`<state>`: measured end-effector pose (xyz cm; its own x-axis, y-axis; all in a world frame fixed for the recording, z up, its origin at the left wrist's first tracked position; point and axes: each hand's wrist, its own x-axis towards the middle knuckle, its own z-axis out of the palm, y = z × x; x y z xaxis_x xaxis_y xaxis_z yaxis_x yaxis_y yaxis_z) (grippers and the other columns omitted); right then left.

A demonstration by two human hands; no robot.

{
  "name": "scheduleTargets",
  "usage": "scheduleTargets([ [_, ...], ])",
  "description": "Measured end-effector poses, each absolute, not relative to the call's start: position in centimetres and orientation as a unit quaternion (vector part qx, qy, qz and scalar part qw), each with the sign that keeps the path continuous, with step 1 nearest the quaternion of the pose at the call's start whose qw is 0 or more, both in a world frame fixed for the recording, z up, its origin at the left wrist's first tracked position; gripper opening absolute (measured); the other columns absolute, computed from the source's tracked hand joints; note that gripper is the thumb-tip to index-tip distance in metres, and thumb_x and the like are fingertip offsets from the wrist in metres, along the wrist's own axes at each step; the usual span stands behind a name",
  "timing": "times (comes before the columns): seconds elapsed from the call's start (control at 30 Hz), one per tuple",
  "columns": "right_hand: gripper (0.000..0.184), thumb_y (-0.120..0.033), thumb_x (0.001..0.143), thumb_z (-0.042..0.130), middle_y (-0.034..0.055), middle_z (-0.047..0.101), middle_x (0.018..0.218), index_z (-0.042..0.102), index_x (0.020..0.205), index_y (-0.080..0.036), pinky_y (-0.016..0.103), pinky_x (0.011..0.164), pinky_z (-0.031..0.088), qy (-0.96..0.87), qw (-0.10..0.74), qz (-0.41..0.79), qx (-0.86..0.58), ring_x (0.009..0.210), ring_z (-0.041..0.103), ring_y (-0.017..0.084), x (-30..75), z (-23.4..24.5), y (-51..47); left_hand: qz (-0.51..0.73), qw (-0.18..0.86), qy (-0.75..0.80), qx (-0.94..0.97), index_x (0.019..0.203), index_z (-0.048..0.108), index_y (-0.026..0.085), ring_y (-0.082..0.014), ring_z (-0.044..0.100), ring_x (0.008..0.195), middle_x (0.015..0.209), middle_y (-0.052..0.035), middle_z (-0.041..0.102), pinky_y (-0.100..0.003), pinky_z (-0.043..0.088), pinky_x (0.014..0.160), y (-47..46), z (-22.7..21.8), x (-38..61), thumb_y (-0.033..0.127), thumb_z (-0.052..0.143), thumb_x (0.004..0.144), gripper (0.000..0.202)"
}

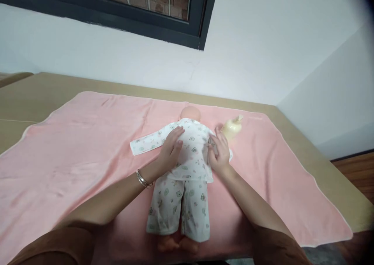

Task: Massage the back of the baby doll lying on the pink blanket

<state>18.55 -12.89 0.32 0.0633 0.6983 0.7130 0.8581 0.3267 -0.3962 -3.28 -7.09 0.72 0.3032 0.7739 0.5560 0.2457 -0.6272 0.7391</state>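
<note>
One doll, in white printed pyjamas, lying along the middle of a pink blanket, head toward the wall, bare feet toward me. My left hand, bracelet at the wrist: spread flat on the doll's top, gripping nothing. My right hand: fingers bent at the top's other edge; whether they pinch cloth I cannot tell. One cream bottle-shaped item, just beyond my right hand. Blanket spread over a tan surface.
</note>
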Motion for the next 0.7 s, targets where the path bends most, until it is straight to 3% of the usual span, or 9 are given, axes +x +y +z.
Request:
scheduleTargets([
  [0.13, 0.054, -0.034, 0.095, 0.031, 0.0164, 0.041, 0.155, 0.048, 0.142, -0.016, 0.057, 0.116, 0.033, -0.584, 0.468, -0.189, -0.636, 0.148, 0.035, 0.030, 22.7, 6.5, -11.3, 0.461, 0.532, 0.291, 0.647, 0.133, 0.059, 0.021, -0.0227, 0.048, 0.140, 0.145, -0.0053, 0.057, -0.043, 0.037, 0.122, -7.5, 5.0, 2.3, 0.046, 0.036, 0.101, 0.046],
  [0.2, 0.055, -0.031, 0.095, 0.025, 0.0174, 0.045, 0.152, 0.048, 0.142, -0.013, 0.052, 0.113, 0.038, -0.526, 0.495, -0.199, -0.663, 0.145, 0.040, 0.028, 25.0, 9.6, -9.7, 0.421, 0.685, 0.255, 0.537, 0.129, 0.060, 0.018, -0.0224, 0.051, 0.137, 0.144, -0.0095, 0.058, -0.040, 0.042, 0.117, -7.2, 7.2, 5.9, 0.044, 0.034, 0.101, 0.046],
  [0.3, 0.054, -0.035, 0.097, 0.025, 0.0182, 0.060, 0.136, 0.055, 0.134, -0.010, 0.046, 0.106, 0.045, -0.510, 0.502, -0.112, -0.689, 0.131, 0.054, 0.027, 27.5, 12.5, -7.5, 0.339, 0.842, 0.229, 0.353, 0.123, 0.061, 0.012, -0.0242, 0.061, 0.126, 0.133, -0.0183, 0.063, -0.035, 0.053, 0.104, -6.4, 9.6, 10.8, 0.050, 0.034, 0.100, 0.052],
  [0.4, 0.057, -0.049, 0.099, 0.026, 0.0180, 0.069, 0.119, 0.067, 0.114, -0.011, 0.048, 0.105, 0.045, -0.544, 0.408, 0.012, -0.733, 0.119, 0.062, 0.031, 28.1, 12.9, -6.4, 0.302, 0.904, 0.221, 0.205, 0.117, 0.061, 0.008, -0.0250, 0.070, 0.104, 0.113, -0.0209, 0.068, -0.034, 0.060, 0.086, -5.5, 10.6, 13.8, 0.052, 0.031, 0.101, 0.056],
  [0.47, 0.059, -0.052, 0.100, 0.026, 0.0205, 0.068, 0.123, 0.068, 0.111, -0.012, 0.053, 0.110, 0.039, -0.564, 0.324, 0.055, -0.757, 0.123, 0.059, 0.034, 27.7, 12.1, -6.3, 0.297, 0.918, 0.212, 0.155, 0.114, 0.061, 0.007, -0.0245, 0.071, 0.093, 0.102, -0.0197, 0.069, -0.034, 0.061, 0.078, -5.2, 10.6, 14.8, 0.051, 0.030, 0.101, 0.055],
  [0.6, 0.062, -0.048, 0.102, 0.025, 0.0272, 0.043, 0.152, 0.051, 0.137, -0.004, 0.062, 0.119, 0.017, -0.571, 0.249, 0.005, -0.782, 0.148, 0.033, 0.035, 26.9, 10.2, -6.2, 0.291, 0.923, 0.203, 0.151, 0.109, 0.063, 0.008, -0.0240, 0.070, 0.087, 0.096, -0.0177, 0.069, -0.034, 0.060, 0.074, -5.0, 9.9, 14.9, 0.049, 0.030, 0.100, 0.053],
  [0.7, 0.068, -0.048, 0.102, 0.026, 0.0307, 0.035, 0.155, 0.042, 0.144, 0.002, 0.064, 0.119, 0.014, -0.556, 0.232, -0.010, -0.798, 0.150, 0.026, 0.037, 26.7, 9.7, -5.9, 0.290, 0.920, 0.202, 0.173, 0.111, 0.063, 0.009, -0.0242, 0.070, 0.094, 0.103, -0.0183, 0.070, -0.035, 0.060, 0.078, -5.4, 9.4, 14.0, 0.050, 0.031, 0.100, 0.053],
])
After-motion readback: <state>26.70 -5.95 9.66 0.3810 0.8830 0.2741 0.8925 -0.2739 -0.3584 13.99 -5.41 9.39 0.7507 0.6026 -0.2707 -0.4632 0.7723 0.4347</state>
